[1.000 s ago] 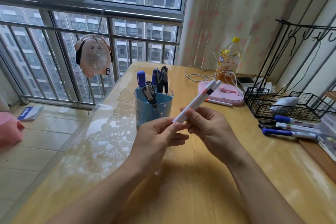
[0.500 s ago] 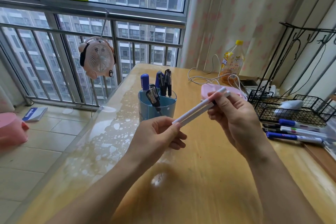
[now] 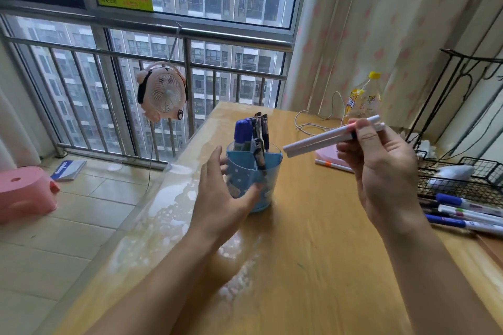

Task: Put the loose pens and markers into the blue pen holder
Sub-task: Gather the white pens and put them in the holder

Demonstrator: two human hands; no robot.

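The blue pen holder (image 3: 268, 185) stands on the wooden desk (image 3: 299, 266), with a blue marker and several dark pens (image 3: 253, 130) upright in it. My left hand (image 3: 217, 204) is open and curved around the holder's left side, its thumb across the front. My right hand (image 3: 381, 171) is raised right of the holder and grips two white pens (image 3: 321, 141) side by side, their free ends pointing left above the rim. Several loose markers (image 3: 468, 212) lie at the desk's right edge. A white pen with an orange band (image 3: 332, 165) lies beside the pink case.
A pink case (image 3: 325, 155) and white cable (image 3: 307, 124) sit behind the holder. A black wire basket (image 3: 462, 185) and a yellow-capped bottle (image 3: 363, 98) stand at the right. A pink fan (image 3: 163, 92) hangs on the window rail; the desk's left edge drops to the floor.
My left hand let go of the white pens and dropped to the pen holder. My right hand kept the pens and lifted them up and to the right.
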